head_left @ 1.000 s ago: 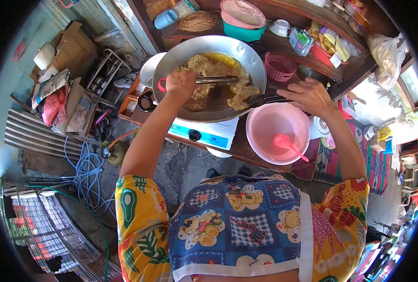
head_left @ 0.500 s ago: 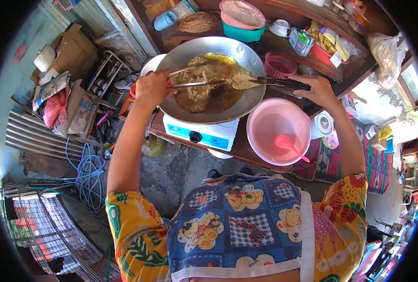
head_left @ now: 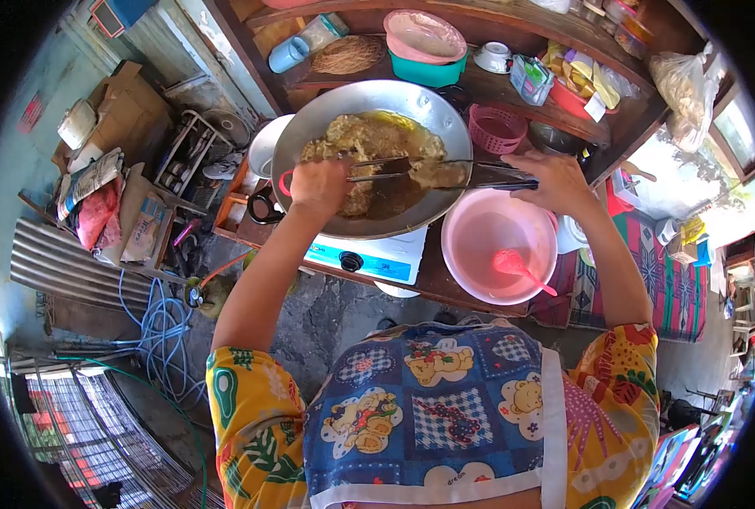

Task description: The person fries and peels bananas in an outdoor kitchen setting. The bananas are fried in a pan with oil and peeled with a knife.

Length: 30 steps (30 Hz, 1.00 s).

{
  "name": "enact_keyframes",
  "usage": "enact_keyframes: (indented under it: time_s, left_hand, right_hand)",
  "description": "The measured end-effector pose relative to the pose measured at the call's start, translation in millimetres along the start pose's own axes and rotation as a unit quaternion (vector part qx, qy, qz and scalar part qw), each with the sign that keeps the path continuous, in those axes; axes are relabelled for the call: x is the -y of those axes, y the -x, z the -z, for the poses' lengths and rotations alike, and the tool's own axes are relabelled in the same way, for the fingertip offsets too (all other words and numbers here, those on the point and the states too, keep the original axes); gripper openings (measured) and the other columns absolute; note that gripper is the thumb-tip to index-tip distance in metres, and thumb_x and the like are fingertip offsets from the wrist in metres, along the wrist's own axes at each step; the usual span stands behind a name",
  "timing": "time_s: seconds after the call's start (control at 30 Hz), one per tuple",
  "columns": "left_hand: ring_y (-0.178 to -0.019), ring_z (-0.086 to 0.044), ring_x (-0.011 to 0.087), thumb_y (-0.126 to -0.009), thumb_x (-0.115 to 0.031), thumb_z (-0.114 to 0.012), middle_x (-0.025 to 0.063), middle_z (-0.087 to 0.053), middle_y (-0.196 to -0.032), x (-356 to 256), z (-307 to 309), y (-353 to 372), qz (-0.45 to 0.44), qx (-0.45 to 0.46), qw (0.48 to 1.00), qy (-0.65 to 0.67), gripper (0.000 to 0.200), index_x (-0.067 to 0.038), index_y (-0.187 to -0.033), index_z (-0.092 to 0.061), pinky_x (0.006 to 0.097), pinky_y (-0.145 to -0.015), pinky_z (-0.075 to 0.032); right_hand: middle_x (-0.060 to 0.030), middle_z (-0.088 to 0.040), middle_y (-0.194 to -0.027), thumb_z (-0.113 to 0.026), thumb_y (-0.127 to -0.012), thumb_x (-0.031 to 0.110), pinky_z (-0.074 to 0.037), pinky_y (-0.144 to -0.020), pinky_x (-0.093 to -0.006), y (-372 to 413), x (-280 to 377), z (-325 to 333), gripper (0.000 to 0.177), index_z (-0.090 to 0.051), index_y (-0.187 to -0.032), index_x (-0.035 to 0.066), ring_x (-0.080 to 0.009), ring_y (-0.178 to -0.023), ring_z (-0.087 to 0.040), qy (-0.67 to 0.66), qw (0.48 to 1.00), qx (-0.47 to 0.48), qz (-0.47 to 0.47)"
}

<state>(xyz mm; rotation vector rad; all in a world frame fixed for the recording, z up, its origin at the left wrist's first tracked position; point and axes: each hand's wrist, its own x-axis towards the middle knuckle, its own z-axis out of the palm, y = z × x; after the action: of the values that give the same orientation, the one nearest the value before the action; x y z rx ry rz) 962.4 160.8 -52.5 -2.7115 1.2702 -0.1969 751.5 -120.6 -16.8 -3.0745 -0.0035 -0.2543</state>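
A large metal wok (head_left: pixel 432 93) with oil and several browned fried pieces (head_left: pixel 356 136) sits on a white gas stove (head_left: pixel 398 256). My left hand (head_left: pixel 319 188) is closed around red-handled scissors (head_left: pixel 379 177), their blades pointing right across the wok. From the right side, my right hand (head_left: pixel 555 180) grips dark-handled tongs (head_left: pixel 500 174). Their tips hold a fried piece (head_left: pixel 435 174) over the oil, close to the scissor blades.
To the right of the stove, a pink basin (head_left: pixel 460 254) holds a pink ladle (head_left: pixel 513 265). Behind the wok stand a pink basket (head_left: pixel 496 129) and stacked tubs (head_left: pixel 428 68) on wooden shelves. A gas cylinder (head_left: pixel 214 297) with an orange hose is on the floor at left.
My left hand has moved right and slightly down with the scissors, whose blades are now closer together. The tongs and the fried piece they hold have shifted slightly left and down.
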Motion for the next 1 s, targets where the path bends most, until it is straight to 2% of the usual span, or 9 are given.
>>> enact_keyframes:
  time_s: [0.17, 0.3, 0.53, 0.6, 0.63, 0.7, 0.83, 0.9, 1.0]
  left_hand:
    - [-0.079, -0.063, 0.0208, -0.07, -0.032, -0.068, 0.0047, -0.063, -0.082, -10, -3, -10, 0.008, 0.012, 1.0, -0.005, 0.029, -0.016, -0.093, -0.06, 0.0338, -0.064, -0.05]
    - [-0.084, -0.061, 0.0204, -0.07, -0.032, -0.068, 0.0036, -0.063, -0.089, -7, -1, -10, 0.011, 0.02, 1.0, 0.006, 0.03, -0.017, -0.094, -0.059, 0.0337, -0.068, -0.049]
    - [-0.086, -0.06, 0.0194, -0.072, -0.032, -0.066, 0.0025, -0.063, -0.09, -4, -12, -13, 0.013, 0.017, 1.0, -0.021, 0.034, -0.021, -0.102, -0.058, 0.0348, -0.074, -0.046]
    - [-0.076, -0.063, 0.0214, -0.074, -0.034, -0.064, 0.0058, -0.064, -0.078, -3, -15, -16, -0.024, -0.05, 0.998, -0.036, 0.033, -0.021, -0.103, -0.058, 0.0349, -0.064, -0.05]
    - [-0.076, -0.063, 0.0214, -0.074, -0.034, -0.064, 0.0058, -0.064, -0.078, -4, -14, -17, -0.024, -0.05, 0.998, -0.035, 0.033, -0.021, -0.103, -0.058, 0.0349, -0.064, -0.05]
    - [-0.086, -0.061, 0.0189, -0.074, -0.031, -0.064, 0.0017, -0.063, -0.087, -6, -9, -18, 0.024, 0.041, 0.999, -0.015, 0.032, -0.023, -0.105, -0.058, 0.0352, -0.073, -0.046]
    - [-0.085, -0.061, 0.0187, -0.075, -0.031, -0.063, 0.0021, -0.064, -0.086, 0, -17, -18, 0.019, 0.026, 0.999, -0.013, 0.031, -0.023, -0.104, -0.057, 0.0348, -0.074, -0.046]
    - [-0.078, -0.063, 0.0228, -0.075, -0.035, -0.062, 0.0072, -0.064, -0.079, 4, -24, -19, -0.008, -0.017, 0.999, -0.048, 0.034, -0.024, -0.107, -0.057, 0.0358, -0.064, -0.05]
    - [-0.079, -0.062, 0.0234, -0.075, -0.036, -0.062, 0.008, -0.064, -0.08, 6, -24, -20, 0.017, 0.018, 0.999, -0.048, 0.036, -0.026, -0.109, -0.057, 0.0365, -0.066, -0.05]
  right_hand:
    - [-0.0066, -0.057, -0.087, -0.071, -0.062, 0.027, -0.048, -0.065, -0.0384, -6, 26, -12, 0.057, -0.053, -0.114, 0.013, -0.0248, -0.073, -0.059, 0.088, 0.996, -0.014, 0.026]
    - [-0.006, -0.057, -0.084, -0.069, -0.065, 0.022, -0.048, -0.062, -0.0355, -13, 27, -30, 0.05, -0.054, -0.11, 0.011, -0.0225, -0.073, -0.059, 0.115, 0.989, -0.04, 0.083]
    - [-0.0031, -0.061, -0.089, -0.066, -0.068, 0.031, -0.048, -0.067, -0.0352, 0, 1, -22, 0.045, -0.057, -0.111, 0.022, -0.0224, -0.076, -0.06, 0.059, 0.998, -0.012, 0.001]
    - [-0.0033, -0.061, -0.088, -0.066, -0.068, 0.032, -0.049, -0.066, -0.0348, 3, -10, -23, 0.045, -0.058, -0.111, 0.022, -0.0228, -0.075, -0.06, 0.056, 0.998, -0.037, 0.016]
    - [-0.0035, -0.062, -0.088, -0.066, -0.068, 0.032, -0.049, -0.064, -0.0345, 3, -12, -23, 0.044, -0.058, -0.11, 0.022, -0.0232, -0.075, -0.06, 0.052, 0.996, -0.062, 0.031]
    - [-0.0042, -0.062, -0.09, -0.066, -0.068, 0.033, -0.05, -0.065, -0.0339, 8, -13, -17, 0.045, -0.058, -0.11, 0.022, -0.0229, -0.076, -0.061, 0.048, 0.998, -0.044, 0.01]
    - [-0.0057, -0.062, -0.095, -0.065, -0.068, 0.035, -0.05, -0.068, -0.0344, 16, -21, -8, 0.045, -0.058, -0.111, 0.023, -0.0235, -0.079, -0.061, 0.024, 0.999, -0.037, 0.0]
    - [-0.0068, -0.062, -0.099, -0.064, -0.069, 0.037, -0.049, -0.071, -0.0351, 19, -23, -7, 0.044, -0.058, -0.111, 0.025, -0.0238, -0.081, -0.062, 0.008, 1.0, -0.029, -0.003]
    - [-0.0081, -0.063, -0.094, -0.065, -0.068, 0.037, -0.049, -0.07, -0.0361, 22, -22, -8, 0.044, -0.059, -0.11, 0.023, -0.0257, -0.079, -0.061, -0.033, 0.996, -0.085, 0.005]
